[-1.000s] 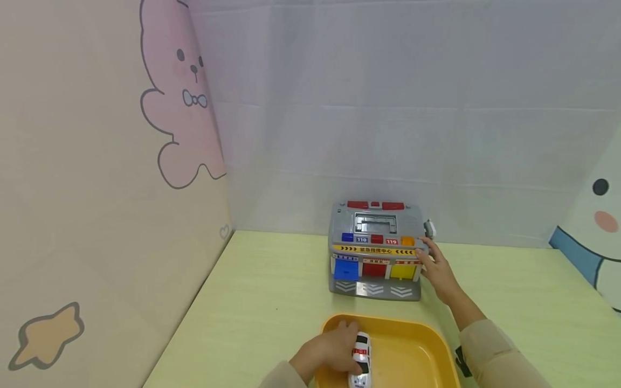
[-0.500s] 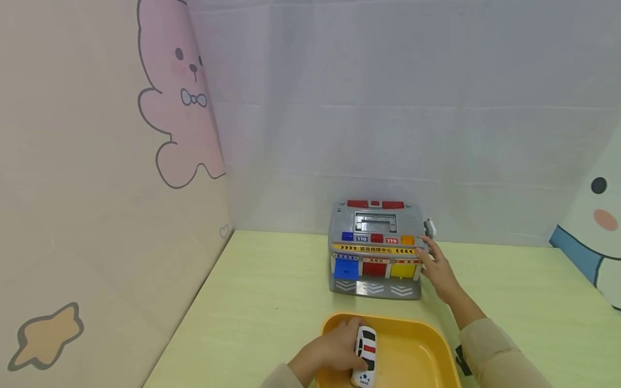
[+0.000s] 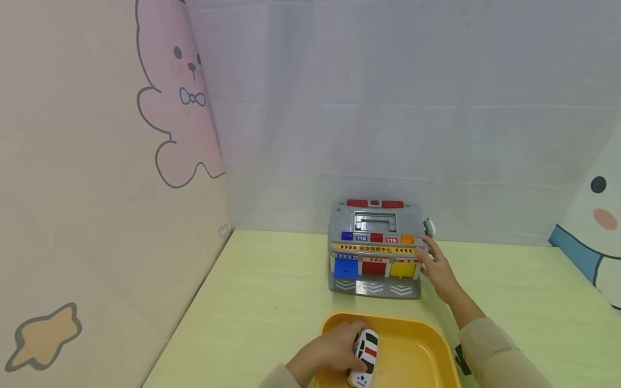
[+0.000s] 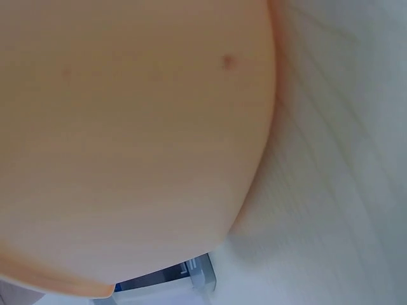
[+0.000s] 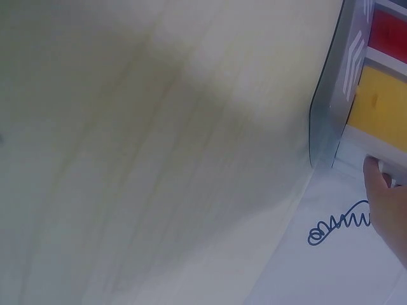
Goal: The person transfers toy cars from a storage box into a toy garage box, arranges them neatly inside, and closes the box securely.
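Observation:
In the head view, my left hand (image 3: 340, 347) holds a white toy police car (image 3: 367, 355) with black windows and a red stripe. The car is tilted inside a yellow tray (image 3: 412, 319), its near side partly behind my fingers. My right hand (image 3: 439, 269) grips the right front corner of a grey toy emergency station (image 3: 339, 221), thumb on the front edge. In the right wrist view, a finger (image 5: 376, 175) touches the station's side beside its yellow door (image 5: 379, 105). The station also has a raised blue door (image 3: 346, 268) and a red door (image 3: 373, 269).
A white and grey part (image 3: 429, 227) sticks out on the station's right side. In the right wrist view a dark coiled cord (image 5: 340, 222) shows near it. A black object (image 3: 462, 360) lies beside the tray, partly under the right sleeve. A curtain wall (image 3: 388, 134) stands behind the station.
My left hand has tipped the police car and shifted it slightly to the right inside the tray, so its top shows more. My right hand has stayed at the station's corner.

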A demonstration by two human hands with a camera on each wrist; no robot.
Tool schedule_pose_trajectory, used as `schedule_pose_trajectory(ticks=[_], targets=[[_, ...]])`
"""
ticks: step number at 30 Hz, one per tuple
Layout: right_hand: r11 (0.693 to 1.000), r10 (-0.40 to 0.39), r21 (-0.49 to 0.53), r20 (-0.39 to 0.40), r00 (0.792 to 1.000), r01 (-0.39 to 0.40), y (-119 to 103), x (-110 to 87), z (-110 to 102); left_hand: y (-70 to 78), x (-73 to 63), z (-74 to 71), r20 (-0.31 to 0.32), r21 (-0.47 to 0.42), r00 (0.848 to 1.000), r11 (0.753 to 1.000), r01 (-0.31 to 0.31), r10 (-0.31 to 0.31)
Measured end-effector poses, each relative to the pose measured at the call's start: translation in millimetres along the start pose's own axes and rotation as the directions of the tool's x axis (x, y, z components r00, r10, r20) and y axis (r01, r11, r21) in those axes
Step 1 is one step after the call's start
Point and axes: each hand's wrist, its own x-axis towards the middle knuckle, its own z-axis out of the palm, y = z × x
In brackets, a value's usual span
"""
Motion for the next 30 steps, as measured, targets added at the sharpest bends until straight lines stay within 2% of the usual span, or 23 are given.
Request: schedule_pose_trajectory(ticks=[9, 17, 30], targets=[[1.000, 0.011, -0.002, 0.007, 1.000, -0.011, 1.6, 0.8, -1.2, -2.8, 3.7, 2.3, 0.006, 0.036, 1.000, 0.999, -0.018, 0.018], [1.000, 0.014, -0.001, 0.010, 1.000, -0.014, 2.2, 2.2, -2.5, -2.6, 0.9, -3.4, 0.025, -0.032, 0.997, 0.996, -0.078, 0.079], [1.000, 0.007, -0.016, 0.012, 1.000, -0.007, 0.5, 0.6, -1.6, -0.5, -4.7, -12.0, 0.021, -0.105, 0.997, 0.992, -0.068, 0.070]])
